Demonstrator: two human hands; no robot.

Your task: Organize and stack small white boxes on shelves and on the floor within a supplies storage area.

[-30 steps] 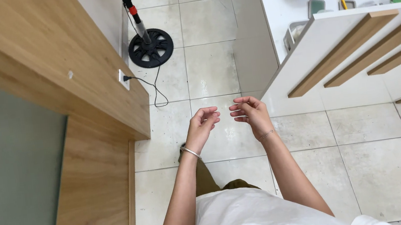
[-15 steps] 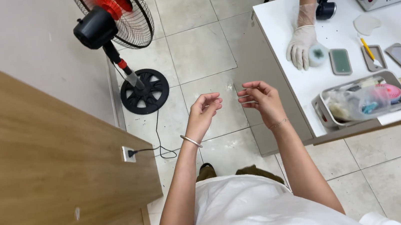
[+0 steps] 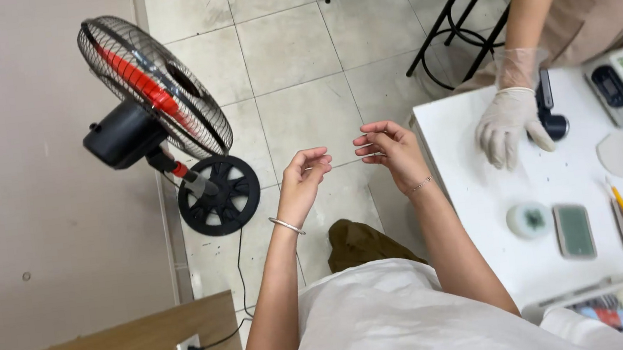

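My left hand [image 3: 304, 177] and my right hand [image 3: 389, 150] are raised side by side over the tiled floor, in front of my chest. Between their pinched fingertips runs a thin pale strand [image 3: 348, 162], a thread or fine wire, stretched almost level. A bangle sits on my left wrist and a thin bracelet on my right. My white top fills the bottom of the view.
A black standing fan [image 3: 154, 99] with red blades stands at the left by a wall. At the right, a white table [image 3: 486, 194] carries small trays, a round container, a pencil and a device. Another person's gloved hand [image 3: 509, 125] rests on it. Black stool legs [image 3: 459, 25] stand behind.
The view has swung up and to the right, bringing more of the fan, table and other person into sight. My hands stay pinched together at the same spacing.
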